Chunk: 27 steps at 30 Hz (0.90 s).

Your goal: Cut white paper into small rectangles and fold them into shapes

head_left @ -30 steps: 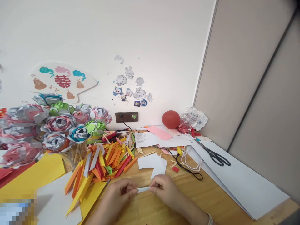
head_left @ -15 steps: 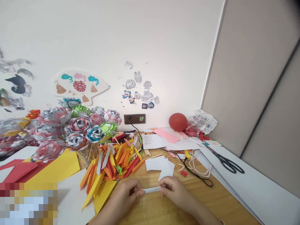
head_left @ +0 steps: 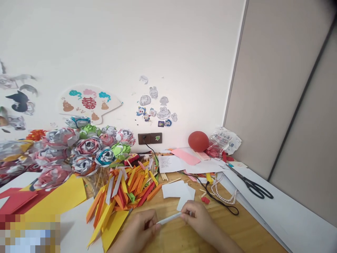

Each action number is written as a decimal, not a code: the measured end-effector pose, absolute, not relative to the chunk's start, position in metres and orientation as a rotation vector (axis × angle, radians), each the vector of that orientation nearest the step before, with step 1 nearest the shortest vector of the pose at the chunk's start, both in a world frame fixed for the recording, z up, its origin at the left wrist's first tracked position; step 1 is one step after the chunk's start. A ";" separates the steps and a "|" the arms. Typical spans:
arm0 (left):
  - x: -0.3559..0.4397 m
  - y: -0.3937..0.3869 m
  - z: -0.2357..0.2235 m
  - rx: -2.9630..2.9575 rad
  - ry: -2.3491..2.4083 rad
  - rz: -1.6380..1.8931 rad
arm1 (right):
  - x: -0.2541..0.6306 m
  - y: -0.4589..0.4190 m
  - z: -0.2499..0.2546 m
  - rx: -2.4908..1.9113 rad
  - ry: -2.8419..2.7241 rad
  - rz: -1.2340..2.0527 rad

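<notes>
The left hand (head_left: 144, 226) and right hand (head_left: 198, 217) pinch a white paper strip (head_left: 170, 218) between them; folded coloured papers (head_left: 133, 184) heap at ten o'clock from it, scissors (head_left: 246, 181) at two.

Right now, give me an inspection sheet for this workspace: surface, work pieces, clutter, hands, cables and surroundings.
Surface: wooden tabletop, grain visible between the forearms.
Work pieces: narrow white paper strip, held; white paper pieces just beyond.
Clutter: heap of colored paper strips; red balloon; scissors on white sheets at right.
Hands: left hand and right hand pinch the strip's opposite ends.
Cables: black cord plugged into wall socket.
Surroundings: white wall with stickers; grey panel at right.
</notes>
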<state>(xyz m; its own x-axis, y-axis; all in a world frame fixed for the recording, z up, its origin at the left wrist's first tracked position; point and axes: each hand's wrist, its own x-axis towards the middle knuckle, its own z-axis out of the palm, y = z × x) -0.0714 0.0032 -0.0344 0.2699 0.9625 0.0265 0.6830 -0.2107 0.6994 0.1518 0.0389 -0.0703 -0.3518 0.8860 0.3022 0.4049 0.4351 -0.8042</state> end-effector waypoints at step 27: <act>-0.125 0.021 -0.005 1.758 2.427 0.940 | 0.154 0.038 -0.069 -1.252 -1.995 0.470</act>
